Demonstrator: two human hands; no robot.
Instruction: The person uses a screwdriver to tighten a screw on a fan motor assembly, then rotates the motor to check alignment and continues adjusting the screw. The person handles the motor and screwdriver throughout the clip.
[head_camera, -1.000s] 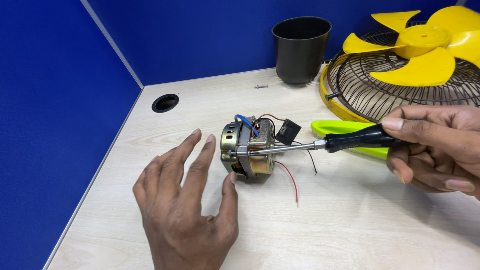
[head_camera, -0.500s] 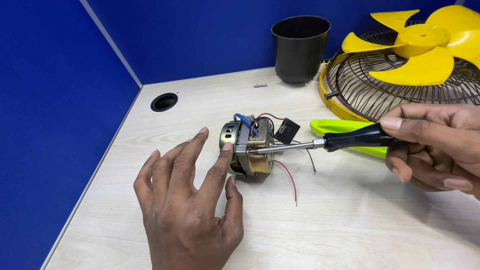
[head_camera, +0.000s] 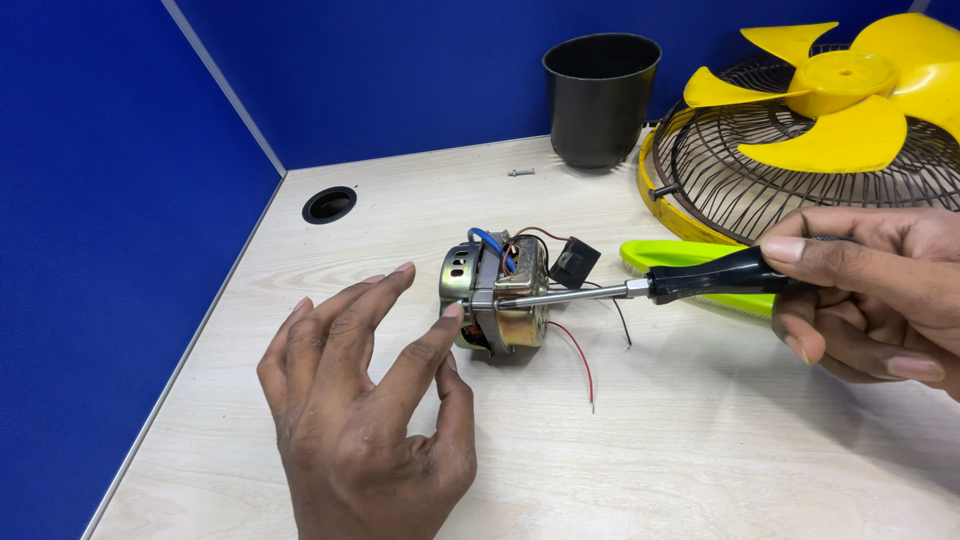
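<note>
Brass-coloured and grey metal, the motor (head_camera: 495, 293) lies on its side near the middle of the pale counter (head_camera: 700, 450), out of any housing, with blue, brown, red and black wires loose around it and a small black part (head_camera: 574, 262) just behind. Judging by that, the motor is already free of the fan and work on its casing is under way: the screwdriver (head_camera: 640, 288) tip rests against the casing band, and I cannot tell whether a screw there is in or out. The right hand (head_camera: 870, 290) is clenched round the black handle. The left hand (head_camera: 365, 400) is spread and grasps nothing, its fingertips touching the motor's near side to steady it. Farther out, a green tool (head_camera: 680, 255) lies under the screwdriver, a wire fan guard (head_camera: 760, 190) with yellow blades (head_camera: 840, 90) sits at the right, a black cup (head_camera: 600, 95) stands at the back, and a small bolt (head_camera: 520, 172) lies near a cable hole (head_camera: 329, 203). Only the loose wires crowd the shaft's path.
</note>
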